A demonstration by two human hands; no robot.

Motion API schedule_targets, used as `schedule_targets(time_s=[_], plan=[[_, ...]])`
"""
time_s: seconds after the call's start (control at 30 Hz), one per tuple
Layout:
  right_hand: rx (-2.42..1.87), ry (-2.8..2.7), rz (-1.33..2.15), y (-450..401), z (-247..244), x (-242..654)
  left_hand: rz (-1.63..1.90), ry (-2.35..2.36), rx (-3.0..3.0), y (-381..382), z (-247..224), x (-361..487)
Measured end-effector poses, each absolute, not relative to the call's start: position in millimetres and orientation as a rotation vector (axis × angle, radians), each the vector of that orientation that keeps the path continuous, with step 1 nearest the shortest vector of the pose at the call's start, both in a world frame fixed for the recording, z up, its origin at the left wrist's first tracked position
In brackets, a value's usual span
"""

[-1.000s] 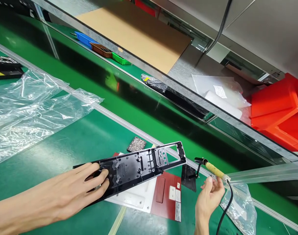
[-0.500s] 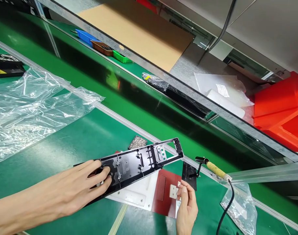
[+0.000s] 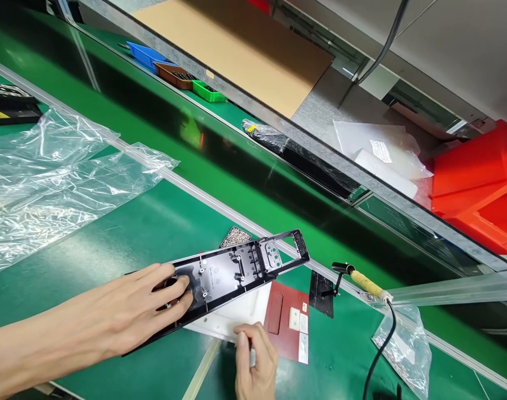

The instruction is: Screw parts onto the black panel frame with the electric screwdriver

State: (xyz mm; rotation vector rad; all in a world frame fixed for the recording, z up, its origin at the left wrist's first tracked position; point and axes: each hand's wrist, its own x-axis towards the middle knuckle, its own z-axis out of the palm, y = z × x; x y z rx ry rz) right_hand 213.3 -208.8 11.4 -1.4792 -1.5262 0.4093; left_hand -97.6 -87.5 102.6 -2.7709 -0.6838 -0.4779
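Note:
A long black plastic housing (image 3: 224, 275) lies tilted across the view, its ribbed inner side with screw posts facing up and a rectangular frame at its far right end. My left hand (image 3: 153, 303) grips it near its left end, fingers curled into the cavity. Below its lower edge is my right hand (image 3: 255, 355), closed with thumb and fingers pinched together; whatever it may hold is too small or hidden to name. Under the housing sits a fixture with a white plate (image 3: 236, 316) and a red panel (image 3: 289, 339) bearing labels, partly covered.
A small tray of metal parts (image 3: 235, 237) stands behind the housing. To the right, a yellow-handled soldering iron (image 3: 367, 283) rests in a holder, its cable beside a clear bag (image 3: 407, 344). Plastic sheeting (image 3: 61, 189) covers the left. Red bins (image 3: 473, 172) stand at the upper right.
My right hand has moved left, from over the red panel to below the housing, and its fingers have curled in. The left hand still grips the housing, which has shifted slightly.

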Motion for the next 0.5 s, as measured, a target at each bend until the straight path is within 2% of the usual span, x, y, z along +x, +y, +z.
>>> schedule_targets(time_s=[0.17, 0.27, 0.5], plan=[[-1.348, -1.720, 0.228, -205, 12, 192, -0.364, -0.792, -2.772, -94, 118, -95], [-1.276, -1.797, 0.231, -203, 14, 180, -0.347, -0.806, -2.759, -95, 123, -94], [-1.239, -2.033, 0.230, -205, -12, 143, -0.425, -0.709, -2.848, -81, 100, -114]])
